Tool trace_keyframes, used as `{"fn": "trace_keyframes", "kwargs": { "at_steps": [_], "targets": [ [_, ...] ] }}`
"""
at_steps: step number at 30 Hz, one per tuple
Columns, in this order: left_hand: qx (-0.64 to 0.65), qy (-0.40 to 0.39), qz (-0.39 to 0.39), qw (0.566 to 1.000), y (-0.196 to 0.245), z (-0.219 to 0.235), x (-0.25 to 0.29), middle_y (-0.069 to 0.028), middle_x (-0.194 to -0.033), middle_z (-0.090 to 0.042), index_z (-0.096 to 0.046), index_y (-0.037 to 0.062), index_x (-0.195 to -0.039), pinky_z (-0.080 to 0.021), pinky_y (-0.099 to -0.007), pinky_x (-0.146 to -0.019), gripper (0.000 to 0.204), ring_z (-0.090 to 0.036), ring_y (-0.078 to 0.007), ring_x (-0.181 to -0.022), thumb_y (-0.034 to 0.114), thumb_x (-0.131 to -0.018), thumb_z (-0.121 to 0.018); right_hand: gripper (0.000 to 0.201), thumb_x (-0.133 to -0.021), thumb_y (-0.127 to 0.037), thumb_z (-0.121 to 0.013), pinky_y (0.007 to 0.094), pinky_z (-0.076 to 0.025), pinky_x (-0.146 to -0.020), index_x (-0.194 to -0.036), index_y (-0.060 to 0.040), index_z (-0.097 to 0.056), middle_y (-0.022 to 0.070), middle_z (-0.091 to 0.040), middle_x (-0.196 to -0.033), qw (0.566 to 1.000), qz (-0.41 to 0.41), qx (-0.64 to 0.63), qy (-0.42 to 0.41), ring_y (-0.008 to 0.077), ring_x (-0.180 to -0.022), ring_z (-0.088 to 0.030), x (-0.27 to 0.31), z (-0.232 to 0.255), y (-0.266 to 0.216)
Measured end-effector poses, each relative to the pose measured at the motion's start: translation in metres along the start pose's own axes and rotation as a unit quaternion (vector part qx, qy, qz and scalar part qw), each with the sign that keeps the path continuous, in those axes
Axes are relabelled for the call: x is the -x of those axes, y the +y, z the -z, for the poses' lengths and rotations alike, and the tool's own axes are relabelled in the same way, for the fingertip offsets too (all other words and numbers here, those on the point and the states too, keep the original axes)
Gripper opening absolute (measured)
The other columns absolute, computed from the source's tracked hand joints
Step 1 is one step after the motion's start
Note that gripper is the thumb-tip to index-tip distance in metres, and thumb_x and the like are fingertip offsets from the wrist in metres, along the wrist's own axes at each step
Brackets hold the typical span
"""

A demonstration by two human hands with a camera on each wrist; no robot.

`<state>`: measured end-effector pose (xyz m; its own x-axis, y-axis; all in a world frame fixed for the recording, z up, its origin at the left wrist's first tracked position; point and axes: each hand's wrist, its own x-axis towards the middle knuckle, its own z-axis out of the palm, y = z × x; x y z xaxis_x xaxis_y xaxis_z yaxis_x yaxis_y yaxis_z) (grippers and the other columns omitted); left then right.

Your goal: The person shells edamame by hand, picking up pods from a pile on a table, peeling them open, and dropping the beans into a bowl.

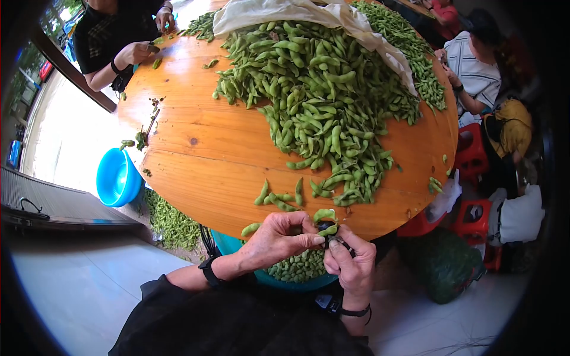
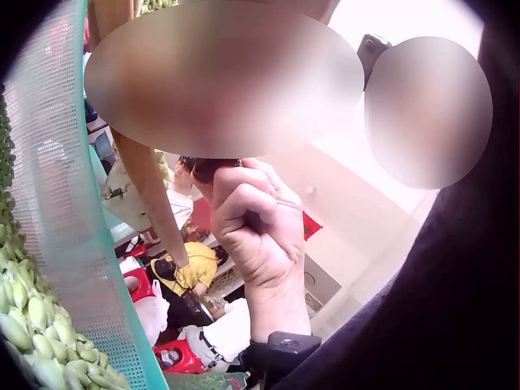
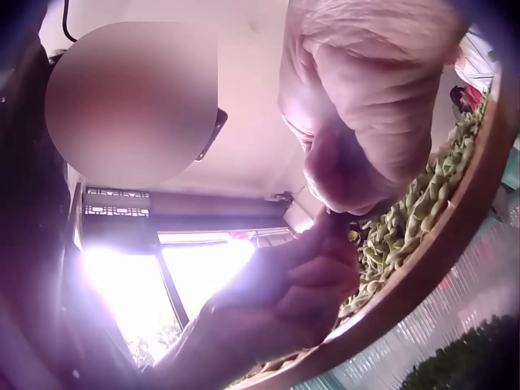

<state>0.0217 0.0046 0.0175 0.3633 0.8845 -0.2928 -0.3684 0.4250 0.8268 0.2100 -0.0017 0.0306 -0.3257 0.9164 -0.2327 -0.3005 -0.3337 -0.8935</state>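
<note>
At the table's front edge, my left hand [image 1: 279, 240] pinches a green soybean pod [image 1: 328, 230] between thumb and fingers. My right hand [image 1: 355, 260] meets it there, its thumb and curled forefinger gripping a small black tool [image 1: 343, 241] against the pod's end; the exact kind I cannot tell. Another pod [image 1: 323, 215] shows just above the fingertips. Below both hands, a teal basket [image 1: 222, 242] holds shelled beans [image 1: 297, 267]. In the left wrist view, my right hand [image 2: 260, 219] has its fingers curled. My left hand [image 3: 284, 301] and right hand [image 3: 366, 97] meet in the right wrist view.
A large heap of pods [image 1: 326, 89] covers much of the round wooden table [image 1: 196, 124], with a pale cloth [image 1: 285, 13] behind it. Several loose pods [image 1: 282, 199] lie near my hands. A blue basin [image 1: 117, 178] stands left; red stools [image 1: 472, 219] and seated people are around.
</note>
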Motion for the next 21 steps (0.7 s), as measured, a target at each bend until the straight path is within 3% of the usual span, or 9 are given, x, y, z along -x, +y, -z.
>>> {"fn": "trace_keyframes", "kwargs": {
  "at_steps": [6,8,10,12,15,17,18,19,21],
  "targets": [
    [0.03,-0.028,0.034,0.999,-0.001,0.004,0.002,0.0028,-0.069,-0.057,-0.062,0.003,-0.083,-0.032,-0.0193,-0.05,0.013,-0.045,-0.0028,-0.058,0.01,-0.092,-0.069,0.016,-0.093,0.006,-0.055,0.0217,-0.034,-0.045,-0.108,0.0097,-0.061,0.0047,-0.053,-0.091,1.0,0.024,0.01,-0.014,0.0052,-0.056,-0.046,-0.001,0.006,0.006],
    [0.169,-0.046,0.11,0.978,0.0,0.004,0.001,0.002,-0.068,-0.056,-0.061,0.003,-0.083,-0.03,-0.019,-0.049,0.013,-0.044,-0.0034,-0.056,0.01,-0.093,-0.067,0.014,-0.093,0.006,-0.055,0.0219,-0.034,-0.045,-0.106,0.0097,-0.061,0.0041,-0.053,-0.088,0.999,0.027,-0.026,-0.014,0.0053,-0.056,-0.046,-0.002,0.005,0.008],
    [0.194,-0.055,0.117,0.973,-0.001,0.006,0.0,0.0008,-0.068,-0.057,-0.061,0.0034,-0.084,-0.03,-0.0187,-0.048,0.013,-0.045,-0.0038,-0.056,0.011,-0.093,-0.067,0.013,-0.093,0.006,-0.055,0.022,-0.034,-0.045,-0.103,0.0097,-0.061,0.0034,-0.053,-0.086,0.998,0.029,-0.063,-0.013,0.0054,-0.055,-0.047,-0.004,0.002,0.007],
    [0.219,-0.065,0.123,0.966,-0.002,0.007,0.0,-0.0005,-0.068,-0.058,-0.06,0.0038,-0.086,-0.029,-0.0183,-0.048,0.013,-0.045,-0.0042,-0.055,0.012,-0.094,-0.066,0.011,-0.092,0.005,-0.056,0.0226,-0.036,-0.045,-0.101,0.0081,-0.062,0.003,-0.054,-0.081,0.999,0.052,0.016,0.0,0.0062,-0.056,-0.049,-0.004,-0.002,0.004],
    [0.091,-0.054,0.06,0.993,-0.004,0.006,-0.001,-0.0024,-0.07,-0.061,-0.06,0.0041,-0.09,-0.037,-0.0192,-0.049,0.013,-0.053,-0.0071,-0.057,0.015,-0.094,-0.066,0.012,-0.091,0.003,-0.058,0.0242,-0.04,-0.047,-0.101,0.0073,-0.063,0.0043,-0.055,-0.076,0.984,0.07,0.162,0.036,0.0085,-0.056,-0.054,-0.003,-0.007,0.004],
    [-0.172,0.05,-0.124,0.976,-0.005,0.002,-0.002,-0.0058,-0.07,-0.064,-0.058,0.0007,-0.095,-0.048,-0.0281,-0.054,0.019,-0.063,-0.0139,-0.063,0.017,-0.093,-0.067,0.013,-0.09,0.002,-0.059,0.025,-0.041,-0.048,-0.101,0.007,-0.063,0.0055,-0.056,-0.076,0.972,0.089,0.212,0.038,0.0098,-0.056,-0.056,-0.002,-0.009,0.005],
    [-0.172,0.051,-0.123,0.976,-0.004,0.003,-0.001,-0.0058,-0.07,-0.064,-0.058,0.0007,-0.095,-0.048,-0.0281,-0.054,0.019,-0.063,-0.0139,-0.063,0.017,-0.093,-0.067,0.013,-0.089,0.001,-0.06,0.0258,-0.043,-0.049,-0.101,0.0067,-0.063,0.0067,-0.056,-0.076,0.958,0.109,0.262,0.04,0.0112,-0.057,-0.058,-0.002,-0.01,0.006],
    [-0.241,0.031,-0.146,0.959,-0.001,0.004,0.0,-0.0107,-0.071,-0.064,-0.057,-0.0009,-0.099,-0.049,-0.032,-0.057,0.022,-0.065,-0.0209,-0.065,0.016,-0.092,-0.069,0.014,-0.086,0.002,-0.061,0.0291,-0.047,-0.054,-0.099,0.0067,-0.063,0.01,-0.057,-0.077,0.949,0.108,0.291,0.047,0.0188,-0.059,-0.061,-0.002,-0.011,0.005],
    [-0.363,0.005,-0.179,0.914,0.007,0.002,0.003,-0.0225,-0.076,-0.062,-0.054,-0.0039,-0.109,-0.05,-0.0403,-0.061,0.026,-0.065,-0.0387,-0.072,0.009,-0.09,-0.068,0.015,-0.085,0.002,-0.061,0.0305,-0.047,-0.056,-0.099,0.0064,-0.063,0.0113,-0.057,-0.077,0.932,0.125,0.335,0.051,0.0223,-0.061,-0.062,-0.002,-0.012,0.005]
  ]
}}
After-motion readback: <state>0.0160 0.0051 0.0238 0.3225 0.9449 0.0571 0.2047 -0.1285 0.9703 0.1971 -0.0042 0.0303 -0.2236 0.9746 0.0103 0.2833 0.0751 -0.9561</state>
